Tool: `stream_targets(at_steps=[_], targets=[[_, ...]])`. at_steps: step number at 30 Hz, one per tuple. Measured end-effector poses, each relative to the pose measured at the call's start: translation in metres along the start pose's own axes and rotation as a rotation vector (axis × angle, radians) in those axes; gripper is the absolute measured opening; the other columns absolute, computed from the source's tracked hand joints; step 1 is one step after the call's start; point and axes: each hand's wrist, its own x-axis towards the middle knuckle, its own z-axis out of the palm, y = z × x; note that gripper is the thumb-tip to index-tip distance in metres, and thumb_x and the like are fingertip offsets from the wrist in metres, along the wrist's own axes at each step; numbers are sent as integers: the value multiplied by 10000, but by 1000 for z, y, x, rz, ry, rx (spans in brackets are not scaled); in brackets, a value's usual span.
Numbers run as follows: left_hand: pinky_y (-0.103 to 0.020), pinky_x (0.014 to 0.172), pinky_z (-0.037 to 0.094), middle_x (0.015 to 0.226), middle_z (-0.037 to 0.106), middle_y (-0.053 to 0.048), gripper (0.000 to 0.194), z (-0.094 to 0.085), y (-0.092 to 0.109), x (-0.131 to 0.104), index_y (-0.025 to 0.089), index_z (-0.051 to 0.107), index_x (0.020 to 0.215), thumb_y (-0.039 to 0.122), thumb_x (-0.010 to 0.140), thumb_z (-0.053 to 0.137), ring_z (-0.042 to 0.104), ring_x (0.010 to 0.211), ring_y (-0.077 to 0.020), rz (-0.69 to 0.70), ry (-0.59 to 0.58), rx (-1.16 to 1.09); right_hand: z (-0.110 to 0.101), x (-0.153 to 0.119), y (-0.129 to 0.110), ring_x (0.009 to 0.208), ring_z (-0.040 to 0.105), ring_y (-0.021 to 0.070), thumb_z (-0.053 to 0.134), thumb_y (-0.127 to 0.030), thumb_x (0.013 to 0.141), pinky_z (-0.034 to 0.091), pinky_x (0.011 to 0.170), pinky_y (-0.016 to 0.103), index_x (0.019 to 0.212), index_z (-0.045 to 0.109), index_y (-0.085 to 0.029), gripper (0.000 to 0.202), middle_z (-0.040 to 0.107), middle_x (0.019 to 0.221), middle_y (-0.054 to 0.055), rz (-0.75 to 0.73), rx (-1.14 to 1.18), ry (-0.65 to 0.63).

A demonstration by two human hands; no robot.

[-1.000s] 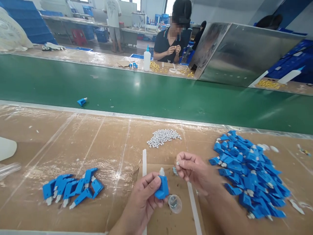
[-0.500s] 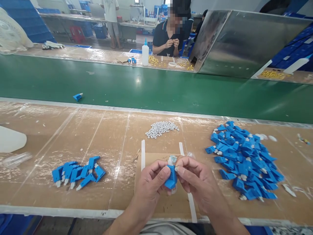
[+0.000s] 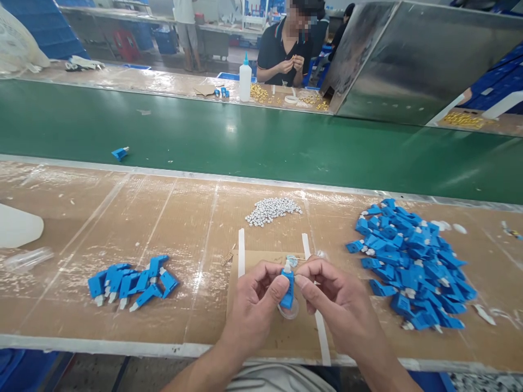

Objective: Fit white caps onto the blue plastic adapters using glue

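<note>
A blue plastic piece (image 3: 287, 291) with a white tip pointing away from me is pinched in my left hand (image 3: 258, 296), above a cardboard sheet (image 3: 261, 343). My right hand (image 3: 333, 296) is closed at the piece's right side, thumb and forefinger pressed together; a thin stick seems to show at these fingertips, but what they hold is too small to make out. Under the piece lies a small clear round dish (image 3: 289, 310). Past the fingertips is a small pale blue round item (image 3: 291, 260). Small grey-white pieces (image 3: 273, 211) lie heaped beyond the sheet.
A large pile of blue pieces (image 3: 412, 264) is on the right, a smaller group (image 3: 131, 280) on the left. A green belt (image 3: 183, 136) crosses behind, carrying one blue piece (image 3: 120, 153). Across it, a person (image 3: 281, 51) handles small gold parts near a white bottle (image 3: 245, 81).
The blue piece has turned in my left fingers and now looks narrower and more upright. The dish beneath shows more. The whole view has shifted slightly.
</note>
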Motion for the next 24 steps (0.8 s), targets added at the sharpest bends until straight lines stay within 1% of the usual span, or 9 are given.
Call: stream_targets(at_steps=[4,8,13,15,17,19,21,22,24], targets=[[-239,612,465,714,640,-37,274,-4,7,0,127,660,945,399,932,622,569,625,-123,-7,-73,46,-3,4,7,566,596,109,722,-358,901,494,487,182,807,673,-182,206,647,675,4,64,191,-59],[-234,596,465,692,636,-30,262,-6,11,2,129,625,901,386,946,602,565,601,-113,-18,-129,46,-5,8,12,519,569,85,781,-356,849,441,413,137,739,644,-166,259,622,635,-3,148,384,-107],[-243,587,480,718,652,-39,258,-4,15,3,130,626,935,386,949,591,579,614,-123,-19,-179,98,-6,11,15,487,537,70,816,-380,811,403,371,110,735,623,-165,299,596,621,-14,223,505,-133],[-246,596,481,702,643,-31,270,-4,19,11,132,637,933,395,952,581,583,613,-123,2,-200,152,-6,13,17,484,513,63,805,-392,822,386,368,100,747,612,-173,302,574,611,-24,221,529,-109],[-247,609,485,697,646,-28,285,-4,27,34,132,659,920,406,946,584,599,624,-127,52,-201,272,-7,14,20,486,466,54,792,-405,835,349,358,85,769,602,-183,299,542,623,-36,193,544,-43],[-253,639,501,726,674,-33,292,-7,42,75,137,681,905,407,946,579,632,663,-137,131,-133,522,-12,11,22,484,413,51,774,-413,851,308,344,80,793,594,-195,290,509,633,-45,146,537,35],[-258,686,518,761,699,-26,291,-13,63,126,142,697,886,384,961,555,654,705,-137,206,56,915,-18,4,23,466,375,51,763,-413,861,295,344,89,801,588,-199,282,483,608,-55,109,485,71],[-281,733,527,796,703,-35,259,-15,76,152,126,698,908,348,955,572,666,763,-156,222,126,995,-23,-1,23,456,370,51,762,-415,860,297,348,98,798,587,-198,286,476,590,-57,102,441,76],[-359,825,545,977,700,-61,258,-18,101,196,106,681,1014,340,954,589,667,916,-206,253,197,1079,-33,-16,23,444,373,52,766,-435,850,311,356,117,788,590,-190,308,468,574,-58,105,343,91]])
